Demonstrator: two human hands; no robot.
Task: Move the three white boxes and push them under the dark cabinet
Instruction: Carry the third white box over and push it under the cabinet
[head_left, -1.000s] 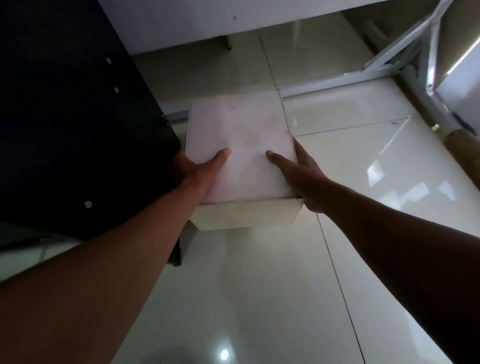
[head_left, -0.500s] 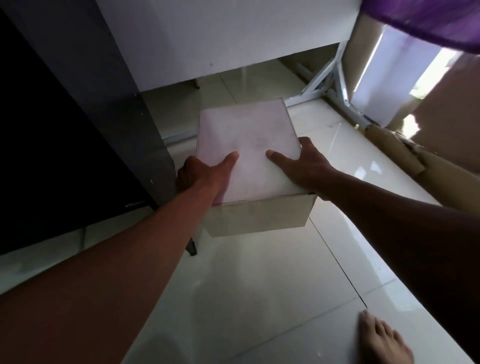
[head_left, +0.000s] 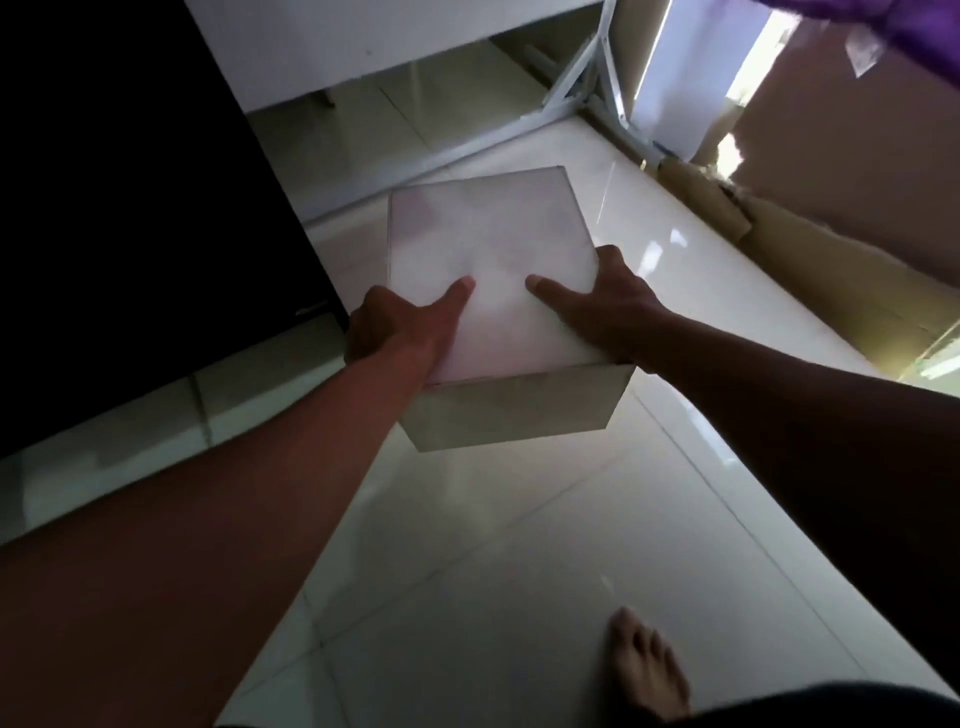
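- A bare foot (head_left: 647, 670) stands on the glossy tile floor (head_left: 467, 571).
- Left hand (head_left: 400, 327) and right hand (head_left: 608, 306) clamp a white box (head_left: 483, 260) aloft, thumbs on top.
- Beside the dark cabinet (head_left: 130, 208): best lowered level before pushing under.

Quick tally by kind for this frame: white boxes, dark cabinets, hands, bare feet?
White cardboard box: 1, held off the floor
Dark cabinet: 1
Hands: 2, left hand and right hand
Bare foot: 1
Total: 5
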